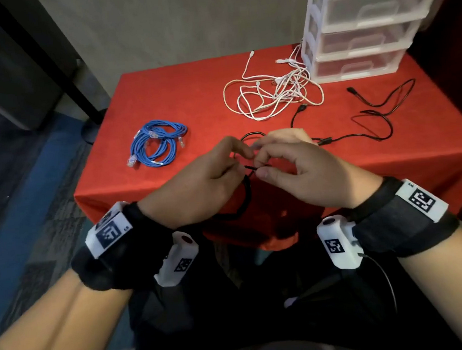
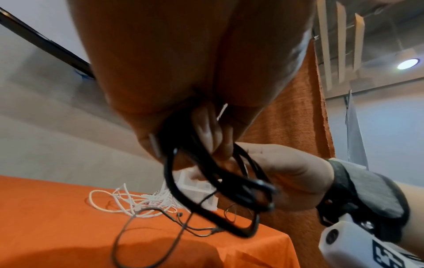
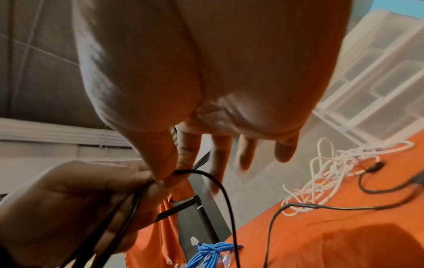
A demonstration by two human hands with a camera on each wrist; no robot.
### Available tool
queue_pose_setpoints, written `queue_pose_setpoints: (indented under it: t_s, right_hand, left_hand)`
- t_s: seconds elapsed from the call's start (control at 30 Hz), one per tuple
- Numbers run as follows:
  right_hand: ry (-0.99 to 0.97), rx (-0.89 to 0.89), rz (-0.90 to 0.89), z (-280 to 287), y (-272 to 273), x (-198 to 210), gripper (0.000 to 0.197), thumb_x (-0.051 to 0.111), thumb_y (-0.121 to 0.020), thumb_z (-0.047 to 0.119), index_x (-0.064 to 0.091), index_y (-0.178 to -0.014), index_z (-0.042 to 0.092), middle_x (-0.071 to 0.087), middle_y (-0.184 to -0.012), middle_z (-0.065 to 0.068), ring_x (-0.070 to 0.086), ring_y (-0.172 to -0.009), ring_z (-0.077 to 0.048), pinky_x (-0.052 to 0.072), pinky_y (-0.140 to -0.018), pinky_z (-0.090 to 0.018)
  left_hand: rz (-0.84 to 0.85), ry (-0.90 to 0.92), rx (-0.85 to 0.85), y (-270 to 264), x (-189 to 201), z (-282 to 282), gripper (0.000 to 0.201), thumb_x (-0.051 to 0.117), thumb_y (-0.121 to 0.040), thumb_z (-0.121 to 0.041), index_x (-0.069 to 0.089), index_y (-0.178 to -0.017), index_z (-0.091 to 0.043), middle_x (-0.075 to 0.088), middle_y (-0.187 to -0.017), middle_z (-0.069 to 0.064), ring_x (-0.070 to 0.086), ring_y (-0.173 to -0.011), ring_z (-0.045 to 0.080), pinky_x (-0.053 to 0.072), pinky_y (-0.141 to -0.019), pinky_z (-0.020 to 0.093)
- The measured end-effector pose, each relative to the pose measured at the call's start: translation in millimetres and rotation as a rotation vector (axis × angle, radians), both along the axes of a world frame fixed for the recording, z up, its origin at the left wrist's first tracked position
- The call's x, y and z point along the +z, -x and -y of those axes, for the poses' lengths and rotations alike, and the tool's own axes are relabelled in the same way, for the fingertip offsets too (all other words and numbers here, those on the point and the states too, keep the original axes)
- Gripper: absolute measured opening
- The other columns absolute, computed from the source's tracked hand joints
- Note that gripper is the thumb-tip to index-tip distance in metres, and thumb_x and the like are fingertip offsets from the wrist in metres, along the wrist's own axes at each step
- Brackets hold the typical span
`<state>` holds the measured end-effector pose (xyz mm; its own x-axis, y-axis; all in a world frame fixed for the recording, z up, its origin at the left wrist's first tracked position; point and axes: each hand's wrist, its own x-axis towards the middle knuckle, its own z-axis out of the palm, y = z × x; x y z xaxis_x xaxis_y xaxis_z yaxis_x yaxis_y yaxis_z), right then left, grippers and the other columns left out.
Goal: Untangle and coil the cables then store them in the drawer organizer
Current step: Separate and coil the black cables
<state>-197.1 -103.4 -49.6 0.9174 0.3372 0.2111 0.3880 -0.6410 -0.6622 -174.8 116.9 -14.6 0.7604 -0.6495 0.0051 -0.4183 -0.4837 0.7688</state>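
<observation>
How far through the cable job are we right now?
Early. Done: only the blue cable lies coiled on the table. In hand: the left hand holds loops of the black cable while the right hand pinches a strand; its tail still trails across the cloth. Left: the white cables are tangled, and the organizer has every drawer shut, nothing stored.

No readable words, brands or numbers; the white wrist-camera blocks (image 1: pixel 108 231) carry only black square marker patterns, their tiny corner print too blurred
</observation>
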Motion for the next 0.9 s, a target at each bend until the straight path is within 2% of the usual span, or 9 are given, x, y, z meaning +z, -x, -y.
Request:
queue_pose_setpoints:
  t_s: [0.07, 0.17, 0.27, 0.33, 0.5, 0.63, 0.7, 0.8, 0.9]
  right_hand:
    - [-0.045, 0.036, -0.017, -4, 2, 5, 0.006, 0.065, -0.097, 0.032, 0.067, -0.094, 0.026, 0.069, -0.094, 0.016, 0.061, -0.1, -0.006, 0.04, -0.089, -0.021]
    - [-0.101, 0.01, -0.061, -5, 5, 7, 0.006, 0.066, -0.097, 0.022, 0.065, -0.092, 0.021, 0.069, -0.075, 0.007, 0.064, -0.076, -0.01, 0.044, -0.071, -0.019]
    - [-0.102, -0.026, -0.101, 2, 6, 5, 0.014, 0.062, -0.1, 0.022, 0.063, -0.087, 0.02, 0.066, -0.068, 0.002, 0.056, -0.061, -0.008, 0.041, -0.061, -0.02]
    - [-0.114, -0.022, -0.178, 9, 9, 0, 0.02, 0.057, -0.103, 0.022, 0.063, -0.085, 0.018, 0.064, -0.064, -0.001, 0.052, -0.055, -0.007, 0.04, -0.058, -0.022]
    - [-0.266, 0.007, -0.283, 11, 21, -10, 0.027, 0.048, -0.108, 0.022, 0.068, -0.091, 0.017, 0.062, -0.066, -0.001, 0.056, -0.063, -0.015, 0.045, -0.067, -0.027]
    - [-0.096, 0.038, -0.225, 0, 26, -18, 0.019, 0.061, -0.102, 0.026, 0.078, -0.094, 0.028, 0.065, -0.088, 0.008, 0.062, -0.086, -0.006, 0.041, -0.081, -0.014]
    - [-0.08, 0.058, -0.254, -9, 27, -23, 0.018, 0.063, -0.101, 0.022, 0.079, -0.096, 0.026, 0.068, -0.085, 0.017, 0.065, -0.083, 0.0, 0.041, -0.08, -0.011]
    - [-0.248, 0.037, -0.332, -27, 25, -27, 0.018, 0.059, -0.101, 0.011, 0.076, -0.098, 0.016, 0.073, -0.079, 0.009, 0.071, -0.072, -0.007, 0.055, -0.079, -0.027]
    - [-0.489, -0.149, -0.204, -42, 20, -26, 0.017, 0.058, -0.098, 0.009, 0.075, -0.099, 0.015, 0.078, -0.086, -0.001, 0.076, -0.083, -0.018, 0.058, -0.09, -0.047]
  left_hand:
    - [0.099, -0.107, -0.028, -3, 2, -6, 0.018, 0.048, -0.105, -0.014, 0.061, -0.117, -0.018, 0.06, -0.075, -0.021, 0.053, -0.072, 0.0, 0.04, -0.07, 0.018]
    - [0.194, -0.169, 0.015, -12, 11, -18, 0.016, 0.046, -0.106, -0.02, 0.062, -0.107, -0.021, 0.06, -0.08, -0.013, 0.056, -0.077, 0.0, 0.044, -0.075, 0.023]
    - [0.189, -0.009, 0.158, -28, 19, -38, 0.02, 0.042, -0.101, -0.029, 0.062, -0.1, -0.027, 0.059, -0.074, -0.017, 0.052, -0.067, -0.004, 0.041, -0.064, 0.015]
    - [0.098, 0.159, 0.297, -38, 21, -53, 0.02, 0.041, -0.098, -0.032, 0.061, -0.099, -0.026, 0.055, -0.068, -0.017, 0.043, -0.056, -0.002, 0.037, -0.056, 0.02]
    - [0.019, 0.345, 0.42, -39, 13, -64, 0.021, 0.041, -0.1, -0.031, 0.061, -0.099, -0.026, 0.053, -0.074, -0.013, 0.037, -0.052, 0.0, 0.03, -0.052, 0.022]
    - [-0.025, 0.562, 0.497, -33, 2, -40, 0.023, 0.035, -0.108, -0.017, 0.056, -0.099, -0.02, 0.051, -0.064, -0.017, 0.034, -0.052, -0.001, 0.03, -0.05, 0.016]
    - [-0.166, 0.765, 0.493, -28, -4, -24, 0.024, 0.033, -0.109, -0.014, 0.054, -0.1, -0.018, 0.044, -0.066, -0.011, 0.027, -0.052, 0.004, 0.025, -0.05, 0.019]
    - [-0.448, 1.007, 0.475, -18, -9, -4, 0.02, 0.032, -0.108, -0.013, 0.051, -0.103, -0.017, 0.038, -0.07, -0.004, 0.023, -0.052, 0.006, 0.028, -0.048, 0.018]
    - [-0.619, 1.152, 0.477, -11, -14, 12, 0.022, 0.032, -0.107, -0.011, 0.051, -0.1, -0.018, 0.037, -0.07, -0.004, 0.026, -0.05, 0.004, 0.032, -0.047, 0.017]
